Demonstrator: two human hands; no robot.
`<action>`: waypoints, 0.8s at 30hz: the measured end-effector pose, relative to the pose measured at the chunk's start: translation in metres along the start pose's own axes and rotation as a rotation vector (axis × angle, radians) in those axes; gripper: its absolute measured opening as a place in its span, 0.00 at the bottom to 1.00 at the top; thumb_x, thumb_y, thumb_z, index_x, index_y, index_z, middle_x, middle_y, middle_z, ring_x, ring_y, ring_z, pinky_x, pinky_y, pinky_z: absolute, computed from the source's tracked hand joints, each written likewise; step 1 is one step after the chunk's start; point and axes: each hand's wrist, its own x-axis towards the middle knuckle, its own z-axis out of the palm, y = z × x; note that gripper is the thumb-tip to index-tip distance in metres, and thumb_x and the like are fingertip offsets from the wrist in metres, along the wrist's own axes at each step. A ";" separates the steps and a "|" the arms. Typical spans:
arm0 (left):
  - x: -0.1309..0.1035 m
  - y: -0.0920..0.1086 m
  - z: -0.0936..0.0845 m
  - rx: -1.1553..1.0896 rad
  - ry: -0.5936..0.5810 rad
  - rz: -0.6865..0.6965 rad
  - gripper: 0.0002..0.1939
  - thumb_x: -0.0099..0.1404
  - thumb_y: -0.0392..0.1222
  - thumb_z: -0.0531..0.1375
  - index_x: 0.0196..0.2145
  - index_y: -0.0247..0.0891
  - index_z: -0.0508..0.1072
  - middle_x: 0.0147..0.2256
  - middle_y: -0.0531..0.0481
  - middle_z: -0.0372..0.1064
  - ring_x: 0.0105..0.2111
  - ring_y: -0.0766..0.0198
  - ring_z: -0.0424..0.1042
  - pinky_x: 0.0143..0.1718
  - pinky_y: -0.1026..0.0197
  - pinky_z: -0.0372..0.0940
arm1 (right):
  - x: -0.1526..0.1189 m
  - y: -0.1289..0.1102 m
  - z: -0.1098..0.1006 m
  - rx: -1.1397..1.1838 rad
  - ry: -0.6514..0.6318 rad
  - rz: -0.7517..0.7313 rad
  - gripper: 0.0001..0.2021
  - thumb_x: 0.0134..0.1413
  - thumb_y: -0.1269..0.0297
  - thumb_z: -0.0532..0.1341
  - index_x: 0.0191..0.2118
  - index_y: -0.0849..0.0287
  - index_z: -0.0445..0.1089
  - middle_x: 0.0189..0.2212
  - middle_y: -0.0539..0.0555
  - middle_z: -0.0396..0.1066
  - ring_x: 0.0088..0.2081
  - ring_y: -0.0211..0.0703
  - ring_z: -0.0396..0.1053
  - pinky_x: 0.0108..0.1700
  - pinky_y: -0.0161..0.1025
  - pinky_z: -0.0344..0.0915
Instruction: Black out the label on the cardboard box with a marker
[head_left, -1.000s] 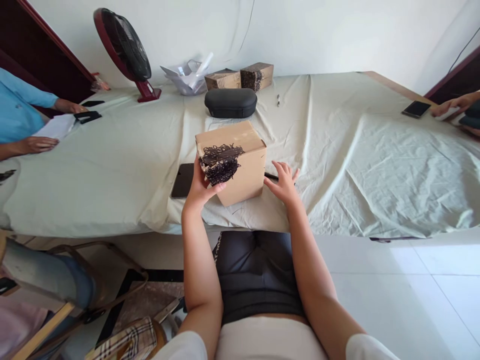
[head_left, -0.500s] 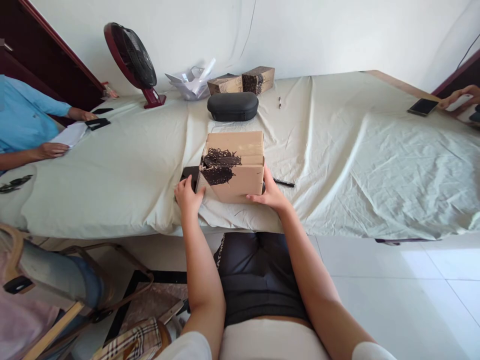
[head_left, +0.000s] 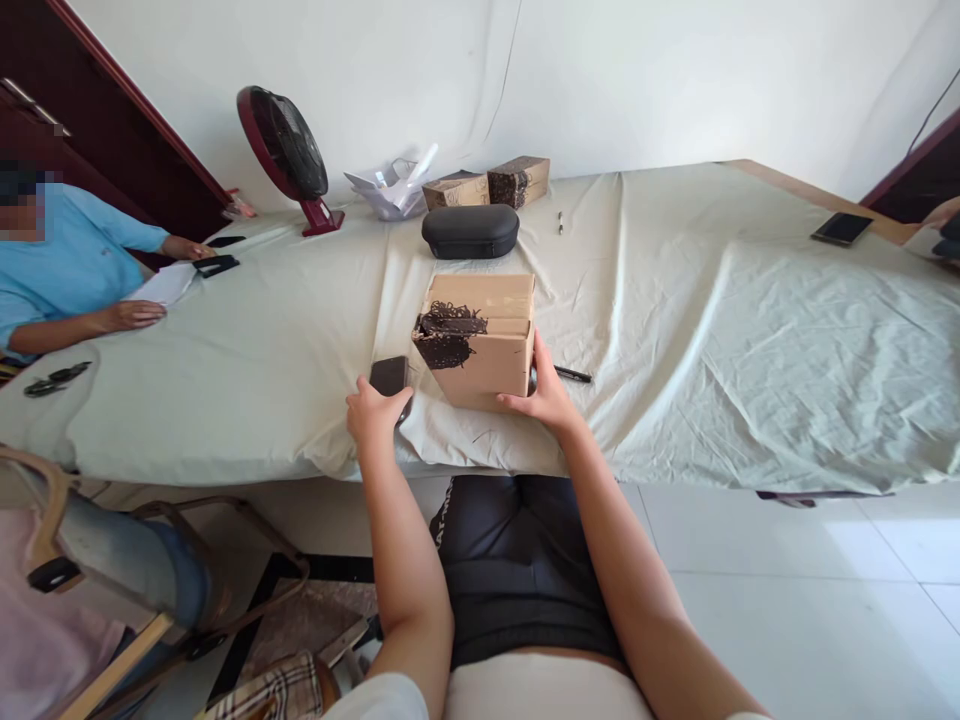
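Observation:
A closed cardboard box (head_left: 491, 365) with black scribble over its left front corner rests on the cloth-covered table in front of me. My right hand (head_left: 551, 395) grips its right side, thumb on the front face and fingers along the side. Something dark, partly hidden, shows between that palm and the box. To the left of the box, my left hand (head_left: 376, 412) has its thumb and fingers around the edges of a black smartphone (head_left: 390, 375) lying on the cloth. A black marker pen (head_left: 573, 375) lies just right of my right hand.
Behind the box sit a black zip case (head_left: 471, 232), two small cardboard boxes (head_left: 519, 182), a plastic basket (head_left: 394, 206) and a fan (head_left: 289, 150). A person in a blue shirt (head_left: 97, 235) holds papers at left. Another phone (head_left: 841, 229) lies at right.
My left hand has come away from the box's left side, and the phone there now shows more fully, apart from the box. My right hand stays on the box. The view has tilted slightly.

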 end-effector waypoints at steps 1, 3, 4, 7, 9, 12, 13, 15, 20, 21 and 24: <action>0.001 -0.003 -0.002 -0.031 -0.009 -0.006 0.56 0.53 0.53 0.77 0.73 0.32 0.61 0.67 0.16 0.65 0.68 0.19 0.67 0.67 0.24 0.63 | 0.000 0.000 0.000 0.009 0.013 -0.006 0.77 0.45 0.24 0.71 0.84 0.61 0.27 0.82 0.73 0.40 0.80 0.70 0.47 0.79 0.66 0.51; 0.003 -0.008 -0.006 -0.120 -0.019 -0.002 0.54 0.54 0.51 0.76 0.72 0.34 0.60 0.66 0.20 0.69 0.68 0.24 0.69 0.68 0.27 0.65 | 0.000 0.000 0.000 0.035 0.065 -0.015 0.79 0.43 0.22 0.71 0.84 0.59 0.26 0.79 0.74 0.47 0.78 0.69 0.53 0.77 0.65 0.55; 0.003 -0.011 -0.007 -0.178 -0.019 0.011 0.50 0.55 0.50 0.75 0.71 0.35 0.61 0.64 0.24 0.71 0.67 0.28 0.71 0.68 0.31 0.67 | -0.001 -0.001 -0.002 0.042 0.108 -0.020 0.79 0.42 0.20 0.69 0.83 0.57 0.23 0.76 0.73 0.52 0.76 0.68 0.58 0.76 0.65 0.58; 0.003 -0.011 -0.010 -0.384 0.012 0.074 0.39 0.62 0.51 0.69 0.67 0.40 0.62 0.61 0.34 0.76 0.61 0.42 0.79 0.62 0.42 0.75 | -0.005 -0.003 -0.013 0.040 0.330 -0.054 0.76 0.44 0.16 0.64 0.83 0.54 0.23 0.70 0.70 0.61 0.71 0.67 0.66 0.72 0.65 0.64; 0.001 -0.006 -0.011 -0.508 0.058 0.119 0.35 0.65 0.53 0.67 0.65 0.42 0.61 0.60 0.37 0.76 0.58 0.48 0.80 0.60 0.46 0.77 | -0.009 -0.002 -0.022 -0.004 0.497 -0.044 0.69 0.50 0.16 0.57 0.84 0.56 0.32 0.69 0.71 0.64 0.70 0.69 0.66 0.71 0.65 0.66; -0.003 0.008 -0.011 -0.654 0.132 0.177 0.30 0.64 0.53 0.66 0.58 0.43 0.60 0.56 0.41 0.75 0.56 0.51 0.79 0.60 0.47 0.76 | -0.012 0.002 -0.033 -0.117 0.651 0.046 0.56 0.62 0.21 0.43 0.82 0.59 0.45 0.66 0.71 0.67 0.69 0.69 0.68 0.70 0.66 0.67; -0.005 0.013 -0.011 -0.717 0.161 0.202 0.29 0.63 0.52 0.66 0.55 0.44 0.60 0.53 0.43 0.74 0.54 0.51 0.79 0.59 0.46 0.76 | -0.013 0.003 -0.035 -0.143 0.681 0.077 0.54 0.65 0.24 0.39 0.82 0.60 0.47 0.65 0.71 0.68 0.70 0.69 0.67 0.70 0.66 0.66; -0.011 0.020 -0.011 -0.842 0.224 0.276 0.26 0.58 0.49 0.66 0.50 0.44 0.60 0.48 0.46 0.72 0.50 0.51 0.77 0.57 0.45 0.76 | -0.012 0.005 -0.036 -0.140 0.743 0.112 0.49 0.69 0.31 0.36 0.81 0.61 0.48 0.64 0.70 0.68 0.73 0.68 0.64 0.72 0.67 0.65; -0.039 0.037 -0.018 -0.874 0.184 0.526 0.27 0.55 0.47 0.69 0.48 0.45 0.61 0.44 0.49 0.69 0.44 0.55 0.75 0.50 0.50 0.76 | -0.011 0.000 -0.034 -0.015 0.740 0.094 0.44 0.68 0.35 0.46 0.80 0.60 0.49 0.67 0.70 0.66 0.74 0.69 0.60 0.74 0.70 0.59; -0.046 0.041 -0.020 -0.871 0.159 0.556 0.28 0.56 0.48 0.70 0.49 0.45 0.61 0.45 0.49 0.69 0.44 0.55 0.75 0.50 0.50 0.76 | -0.011 -0.002 -0.033 -0.022 0.715 0.083 0.47 0.66 0.33 0.49 0.79 0.59 0.49 0.67 0.70 0.65 0.74 0.70 0.60 0.73 0.70 0.60; -0.068 0.056 -0.024 -0.872 0.100 0.626 0.32 0.57 0.52 0.75 0.51 0.45 0.62 0.48 0.47 0.71 0.47 0.53 0.76 0.51 0.49 0.76 | -0.010 -0.007 -0.028 -0.059 0.591 0.041 0.55 0.57 0.25 0.56 0.80 0.56 0.47 0.69 0.70 0.64 0.72 0.71 0.63 0.71 0.69 0.63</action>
